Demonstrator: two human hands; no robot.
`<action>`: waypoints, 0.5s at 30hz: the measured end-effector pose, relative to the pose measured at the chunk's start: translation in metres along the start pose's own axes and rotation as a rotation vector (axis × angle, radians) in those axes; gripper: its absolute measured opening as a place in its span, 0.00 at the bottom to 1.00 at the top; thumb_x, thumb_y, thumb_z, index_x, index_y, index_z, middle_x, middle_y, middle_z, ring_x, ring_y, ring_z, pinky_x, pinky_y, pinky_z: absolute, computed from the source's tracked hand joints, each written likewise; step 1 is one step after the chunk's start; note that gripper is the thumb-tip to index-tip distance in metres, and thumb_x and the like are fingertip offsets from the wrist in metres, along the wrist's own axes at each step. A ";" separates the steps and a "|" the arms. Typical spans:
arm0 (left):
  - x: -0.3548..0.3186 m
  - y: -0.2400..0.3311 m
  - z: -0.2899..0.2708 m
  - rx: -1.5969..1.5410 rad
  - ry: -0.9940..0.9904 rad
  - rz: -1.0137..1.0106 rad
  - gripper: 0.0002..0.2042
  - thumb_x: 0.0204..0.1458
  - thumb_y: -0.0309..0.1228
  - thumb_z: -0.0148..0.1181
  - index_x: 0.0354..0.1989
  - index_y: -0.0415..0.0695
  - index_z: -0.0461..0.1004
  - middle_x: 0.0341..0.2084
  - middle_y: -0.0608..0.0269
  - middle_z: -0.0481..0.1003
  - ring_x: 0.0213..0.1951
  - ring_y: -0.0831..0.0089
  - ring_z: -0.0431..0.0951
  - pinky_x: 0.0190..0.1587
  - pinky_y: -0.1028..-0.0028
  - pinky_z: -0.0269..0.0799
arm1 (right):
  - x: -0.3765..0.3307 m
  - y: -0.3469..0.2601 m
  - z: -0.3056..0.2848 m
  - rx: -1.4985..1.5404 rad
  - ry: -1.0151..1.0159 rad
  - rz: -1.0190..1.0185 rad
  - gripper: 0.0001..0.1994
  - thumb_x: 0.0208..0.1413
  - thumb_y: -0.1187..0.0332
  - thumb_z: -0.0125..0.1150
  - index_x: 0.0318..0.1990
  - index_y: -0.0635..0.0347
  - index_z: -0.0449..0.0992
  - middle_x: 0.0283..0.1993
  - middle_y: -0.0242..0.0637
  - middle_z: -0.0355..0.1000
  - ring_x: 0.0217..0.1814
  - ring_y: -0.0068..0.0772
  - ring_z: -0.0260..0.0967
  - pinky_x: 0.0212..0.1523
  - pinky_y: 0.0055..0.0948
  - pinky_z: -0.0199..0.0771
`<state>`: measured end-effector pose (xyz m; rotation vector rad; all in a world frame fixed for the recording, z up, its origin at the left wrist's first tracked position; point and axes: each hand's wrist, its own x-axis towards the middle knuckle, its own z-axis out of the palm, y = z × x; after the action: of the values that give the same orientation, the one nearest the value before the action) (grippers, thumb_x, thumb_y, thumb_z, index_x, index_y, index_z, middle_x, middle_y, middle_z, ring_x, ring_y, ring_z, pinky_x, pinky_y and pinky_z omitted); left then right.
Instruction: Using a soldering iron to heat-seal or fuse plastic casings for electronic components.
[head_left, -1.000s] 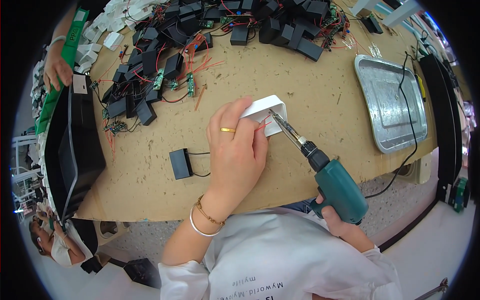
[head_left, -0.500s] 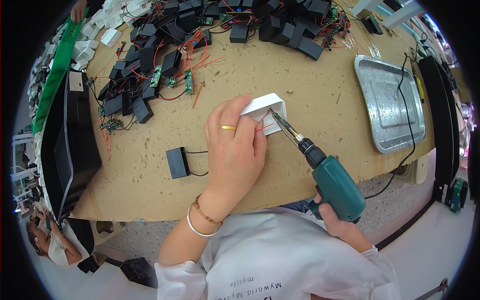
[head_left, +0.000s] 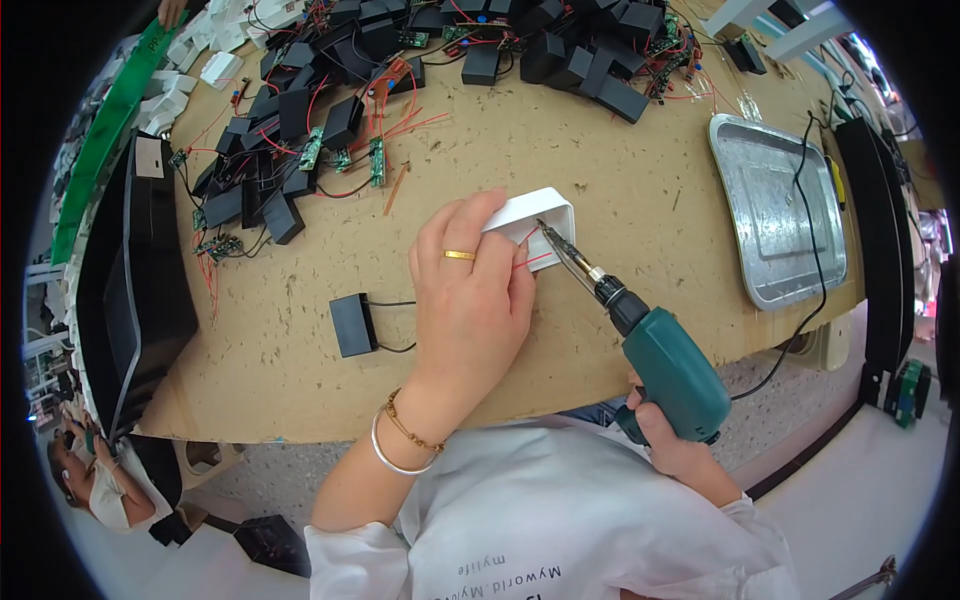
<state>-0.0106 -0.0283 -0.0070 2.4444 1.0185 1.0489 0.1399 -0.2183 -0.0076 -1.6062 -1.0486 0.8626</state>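
Note:
My left hand (head_left: 468, 285) is closed round a white plastic housing (head_left: 520, 207), whose hollow side faces right. Red wires (head_left: 532, 260) show inside it beside my fingers. In my right hand (head_left: 665, 432) is a green gun-shaped soldering iron (head_left: 675, 375), gripped by its handle. Its metal tip (head_left: 548, 232) reaches into the housing near a wire end; whether they touch I cannot tell. Left of my left wrist lies a small black box (head_left: 352, 325) with two black leads that run under my hand.
Black boxes with green circuit boards and red wires (head_left: 340, 120) are heaped at the far side. A metal tray (head_left: 790, 285) lies at right, a black cord (head_left: 822, 260) crossing it. At left stand a black bin (head_left: 160, 270) and a green strip (head_left: 105, 150) touched by another person's hand.
My hands, the housing and the soldering iron stay almost in place. At the far left, the green strip and the other person's hand have shifted slightly.

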 end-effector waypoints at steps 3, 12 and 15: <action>0.001 0.001 -0.002 0.014 -0.014 -0.006 0.07 0.42 0.18 0.60 0.25 0.39 0.67 0.50 0.55 0.67 0.49 0.54 0.65 0.49 0.64 0.64 | 0.002 -0.002 -0.001 0.021 -0.005 0.011 0.15 0.46 0.73 0.62 0.42 0.69 0.72 0.30 0.36 0.70 0.26 0.24 0.68 0.28 0.23 0.68; 0.002 0.001 -0.002 0.010 -0.009 0.004 0.07 0.42 0.18 0.59 0.24 0.39 0.67 0.50 0.55 0.67 0.49 0.53 0.65 0.49 0.64 0.64 | 0.001 0.002 -0.002 -0.003 -0.020 -0.026 0.16 0.48 0.69 0.63 0.43 0.70 0.71 0.28 0.34 0.70 0.26 0.22 0.68 0.29 0.22 0.68; 0.002 0.001 -0.003 0.017 -0.010 -0.002 0.07 0.42 0.18 0.60 0.24 0.39 0.67 0.50 0.54 0.67 0.49 0.53 0.65 0.49 0.63 0.64 | 0.002 -0.003 -0.002 0.025 -0.020 0.036 0.17 0.48 0.70 0.63 0.44 0.70 0.71 0.28 0.34 0.70 0.26 0.22 0.68 0.29 0.22 0.68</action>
<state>-0.0108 -0.0279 -0.0034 2.4590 1.0313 1.0304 0.1416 -0.2166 -0.0044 -1.6020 -1.0222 0.9144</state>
